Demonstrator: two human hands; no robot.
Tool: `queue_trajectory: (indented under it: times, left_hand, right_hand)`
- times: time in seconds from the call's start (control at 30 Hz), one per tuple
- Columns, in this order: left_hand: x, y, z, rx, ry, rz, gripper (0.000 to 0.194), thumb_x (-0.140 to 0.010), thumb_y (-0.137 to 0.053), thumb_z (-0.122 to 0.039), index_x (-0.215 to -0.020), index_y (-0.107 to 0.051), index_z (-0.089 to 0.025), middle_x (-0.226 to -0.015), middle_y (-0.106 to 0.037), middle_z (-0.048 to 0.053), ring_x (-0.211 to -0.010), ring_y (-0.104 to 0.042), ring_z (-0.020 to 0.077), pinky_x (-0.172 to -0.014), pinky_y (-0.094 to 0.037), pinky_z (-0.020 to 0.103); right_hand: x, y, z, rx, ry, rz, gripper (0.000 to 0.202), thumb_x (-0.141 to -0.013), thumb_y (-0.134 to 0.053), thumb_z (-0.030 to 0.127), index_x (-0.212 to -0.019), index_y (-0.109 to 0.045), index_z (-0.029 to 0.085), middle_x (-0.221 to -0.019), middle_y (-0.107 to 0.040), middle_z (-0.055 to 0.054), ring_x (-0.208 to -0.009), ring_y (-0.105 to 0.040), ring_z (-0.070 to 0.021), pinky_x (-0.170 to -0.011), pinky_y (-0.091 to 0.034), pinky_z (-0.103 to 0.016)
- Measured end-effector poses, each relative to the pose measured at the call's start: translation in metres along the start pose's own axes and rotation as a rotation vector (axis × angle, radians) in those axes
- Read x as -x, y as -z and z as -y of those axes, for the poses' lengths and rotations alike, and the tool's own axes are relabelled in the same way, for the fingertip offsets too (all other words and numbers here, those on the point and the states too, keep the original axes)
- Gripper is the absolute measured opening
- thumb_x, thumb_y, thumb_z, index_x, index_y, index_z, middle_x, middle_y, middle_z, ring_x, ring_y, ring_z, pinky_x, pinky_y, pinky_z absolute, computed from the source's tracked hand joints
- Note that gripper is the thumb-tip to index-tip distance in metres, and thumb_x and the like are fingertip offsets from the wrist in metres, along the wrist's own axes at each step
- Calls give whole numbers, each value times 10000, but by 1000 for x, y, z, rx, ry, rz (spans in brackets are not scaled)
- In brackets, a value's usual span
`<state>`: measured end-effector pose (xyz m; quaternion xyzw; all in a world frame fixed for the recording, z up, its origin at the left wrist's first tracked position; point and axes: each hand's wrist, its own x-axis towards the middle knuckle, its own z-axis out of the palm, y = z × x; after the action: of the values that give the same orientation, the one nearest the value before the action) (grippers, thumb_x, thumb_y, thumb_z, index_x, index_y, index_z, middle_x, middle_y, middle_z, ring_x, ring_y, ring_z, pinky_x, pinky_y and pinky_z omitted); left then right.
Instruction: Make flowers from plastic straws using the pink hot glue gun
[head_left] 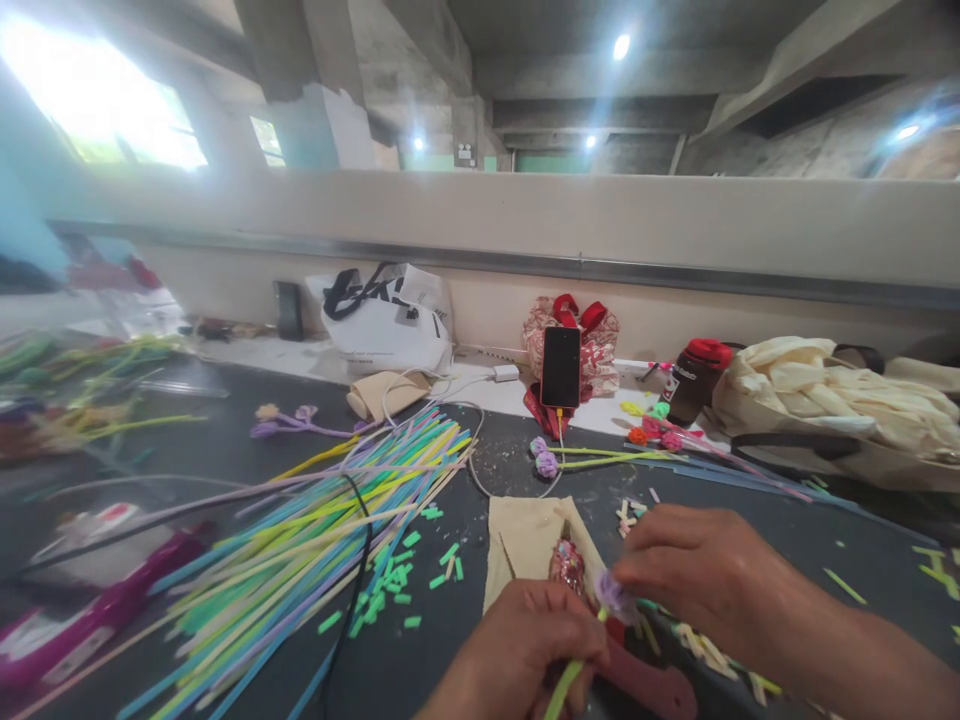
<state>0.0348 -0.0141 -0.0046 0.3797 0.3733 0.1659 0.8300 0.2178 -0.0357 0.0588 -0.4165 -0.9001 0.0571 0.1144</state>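
My left hand (536, 640) is closed around a yellow-green pipe cleaner stem (564, 688) at the bottom centre. On top of that stem sits a small purple pipe cleaner flower (615, 594), and the bent fingers of my right hand (705, 580) pinch it from the right. Just behind my left hand, a glittery pink tool with a dark pointed tip (568, 560) lies on a beige cloth (517, 530). A dark red handle (651, 684) shows below the flower; the rest of it is hidden by my hands.
Many coloured pipe cleaners (322, 540) lie left, beside green cut pieces (390, 578) and a magenta device (127, 600). Finished purple flowers (546, 460) lie ahead, before a propped phone (561, 368). A white bag (390, 325) and a cream cloth bag (810, 400) stand along the wall.
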Motion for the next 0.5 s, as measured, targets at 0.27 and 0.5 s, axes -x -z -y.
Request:
queue_trajectory:
  times: [0.27,0.5]
  left_hand:
    - [-5,8,6,106,-114,89,275,-487,-724,-369,-520,-580,-136,-363,-522,-25,-300,-381,55,-348,-171,201]
    - [-1,11,7,111,-156,100,384,-437,-793,-442,-560,-599,-135,-502,-587,-19,-426,-414,44,-441,-220,185]
  right_hand:
    - [11,13,-6,-286,-64,-192,172,-870,-500,157,-982,-615,220,-838,-610,-8,-740,-570,-95,-645,-429,-179]
    - [11,6,-1,-493,-218,-368,134,-847,-536,216,-879,-656,264,-800,-627,17,-750,-585,-112,-664,-442,-202]
